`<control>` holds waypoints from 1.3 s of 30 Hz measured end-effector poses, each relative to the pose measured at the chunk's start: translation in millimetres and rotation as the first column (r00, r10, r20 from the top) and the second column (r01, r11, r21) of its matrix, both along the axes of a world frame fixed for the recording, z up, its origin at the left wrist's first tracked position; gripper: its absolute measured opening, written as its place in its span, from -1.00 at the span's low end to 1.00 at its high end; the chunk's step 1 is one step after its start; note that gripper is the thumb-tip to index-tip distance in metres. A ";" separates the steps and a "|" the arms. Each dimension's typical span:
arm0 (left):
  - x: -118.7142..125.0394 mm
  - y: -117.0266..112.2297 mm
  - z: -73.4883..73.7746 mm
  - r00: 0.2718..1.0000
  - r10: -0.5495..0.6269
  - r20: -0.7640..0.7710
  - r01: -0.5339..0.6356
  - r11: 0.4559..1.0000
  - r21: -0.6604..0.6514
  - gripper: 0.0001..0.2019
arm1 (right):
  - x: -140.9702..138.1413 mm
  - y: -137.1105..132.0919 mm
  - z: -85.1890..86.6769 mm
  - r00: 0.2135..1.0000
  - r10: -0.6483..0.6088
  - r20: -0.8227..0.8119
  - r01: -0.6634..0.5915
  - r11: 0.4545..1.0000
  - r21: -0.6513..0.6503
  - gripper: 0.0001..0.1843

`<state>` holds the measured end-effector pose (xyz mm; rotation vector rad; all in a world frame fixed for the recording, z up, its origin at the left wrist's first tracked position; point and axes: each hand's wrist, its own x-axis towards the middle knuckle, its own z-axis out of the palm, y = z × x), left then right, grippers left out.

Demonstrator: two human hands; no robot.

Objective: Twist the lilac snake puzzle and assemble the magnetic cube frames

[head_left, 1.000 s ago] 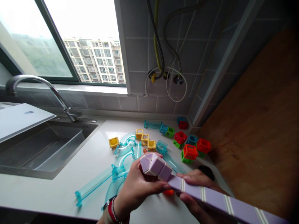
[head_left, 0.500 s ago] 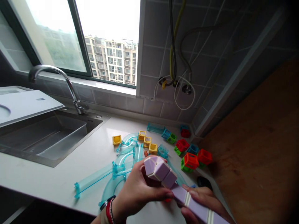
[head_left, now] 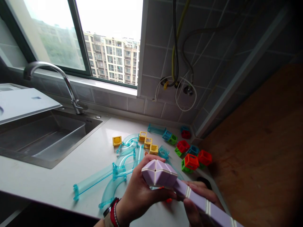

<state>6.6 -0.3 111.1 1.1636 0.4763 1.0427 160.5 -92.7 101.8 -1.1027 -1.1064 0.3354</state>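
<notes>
My left hand (head_left: 139, 197) is wrapped around the folded end of a long purple snake puzzle (head_left: 161, 175) with white seams. Its straight part runs down to the lower right, where my right hand (head_left: 201, 205) grips it from below. Both hands hover over the white countertop (head_left: 59, 179). Just beyond them lie several clear turquoise track pieces (head_left: 123, 160), some curved and some straight.
Yellow cubes (head_left: 148, 142) sit among the tracks. Red, orange, green and blue cubes (head_left: 191, 159) cluster near the corner by the wooden panel (head_left: 265, 151). A steel sink (head_left: 40, 138) with a faucet (head_left: 59, 75) lies at left. Hoses hang on the tiled wall (head_left: 177, 63).
The folded end of the purple puzzle has been twisted into a flatter shape between my hands. The view has shifted slightly; the toys on the counter have not moved.
</notes>
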 end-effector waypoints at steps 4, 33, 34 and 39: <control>0.7 6.6 -5.7 0.998 0.033 -0.055 -0.030 0.999 0.040 -0.34 | -5.6 5.8 0.1 0.998 -0.063 -0.024 0.063 0.998 -0.007 -0.79; -5.3 26.9 -14.4 0.909 -0.394 0.138 0.414 0.810 -0.415 -0.57 | 31.5 7.6 -7.5 0.925 0.374 0.067 -0.362 0.922 -0.140 -0.75; -6.4 27.5 -15.0 0.895 -0.423 0.143 0.443 0.794 -0.417 -0.57 | 30.0 7.2 -6.5 0.912 0.407 0.057 -0.396 0.907 -0.140 -0.76; -10.3 30.9 -16.0 0.852 -0.496 0.168 0.519 0.755 -0.401 -0.50 | 21.8 5.3 -3.8 0.920 0.392 0.010 -0.388 0.912 -0.133 -0.70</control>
